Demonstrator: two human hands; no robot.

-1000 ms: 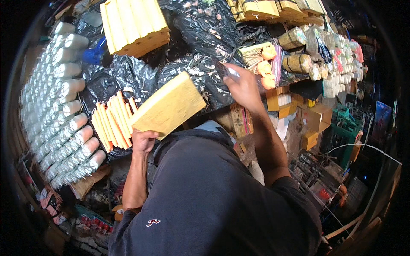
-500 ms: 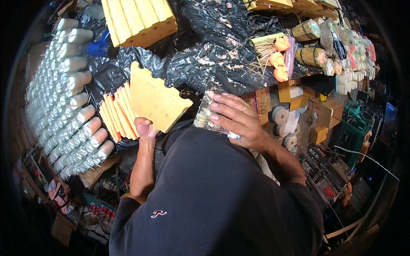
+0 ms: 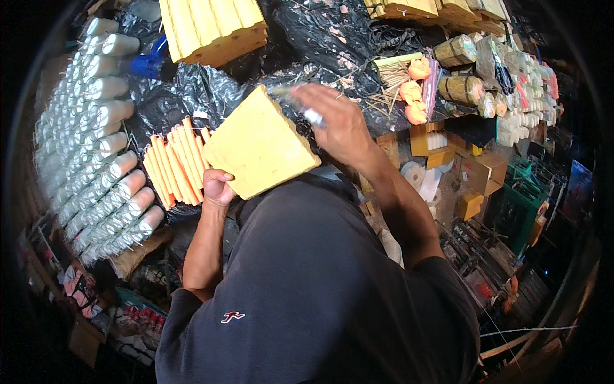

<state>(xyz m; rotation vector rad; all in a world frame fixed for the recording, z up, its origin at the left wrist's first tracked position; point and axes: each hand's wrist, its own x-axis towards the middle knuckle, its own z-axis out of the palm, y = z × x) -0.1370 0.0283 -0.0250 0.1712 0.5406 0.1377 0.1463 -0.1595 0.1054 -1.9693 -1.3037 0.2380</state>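
My left hand (image 3: 217, 187) grips the lower left corner of a yellow block (image 3: 259, 147), thumb on its face. The block is tilted, with a broad flat side showing. By the block's upper right edge, my right hand (image 3: 336, 121) is bent round a flat mottled pad (image 3: 284, 91). The pad is blurred and seen nearly edge-on, and a whitish bit shows under the fingers. I cannot tell whether the pad touches the block. Several orange candles (image 3: 173, 163) lie just left of the block.
Bundled white candles (image 3: 112, 112) fill the left side. A grooved yellow block (image 3: 214, 32) stands on black plastic sheeting (image 3: 307, 51) strewn with scraps. Thin sticks and orange lumps (image 3: 414, 93) lie to the right. Cardboard boxes (image 3: 486, 173) and a green crate (image 3: 524, 195) are beyond my right arm.
The yellow block has turned so its flat side shows instead of its notched edge. My right hand has moved up and left with the pad, now blurred by motion.
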